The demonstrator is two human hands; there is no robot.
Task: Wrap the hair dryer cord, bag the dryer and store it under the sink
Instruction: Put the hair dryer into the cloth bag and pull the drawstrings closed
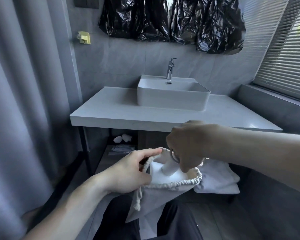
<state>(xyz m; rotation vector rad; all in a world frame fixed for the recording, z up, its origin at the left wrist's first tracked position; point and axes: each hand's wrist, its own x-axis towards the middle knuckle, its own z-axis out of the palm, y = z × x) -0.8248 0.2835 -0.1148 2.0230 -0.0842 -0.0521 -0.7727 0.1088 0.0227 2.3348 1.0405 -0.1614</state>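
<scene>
Hair dryer (168, 168), white and only partly showing, is sitting low in the centre of the frame with its handle poking up out of one open drawstring bag (164, 191). One right hand (187, 144) is reaching in from the right edge of the frame and closing around the upper end of that handle, fingers (185, 166) curled down over it, with a loop of grey cord (173, 157) showing against the hand just beside the handle. One left hand (128, 172) is coming up from the lower left and pinching the gathered rim of the bag at its left side, thumb on top, keeping the mouth wide. The dryer's body is lying inside the bag, below both sets of fingers. Two rope ends (138, 200) are dangling from the bag's left side. Behind the bag, to the right, folded white towels (218, 179) are resting on the low shelf. Above them one countertop (111, 111) is carrying one rectangular basin (171, 99) with one chrome tap (170, 69). Black plastic sheeting (171, 19) is hanging across the top of the frame.
</scene>
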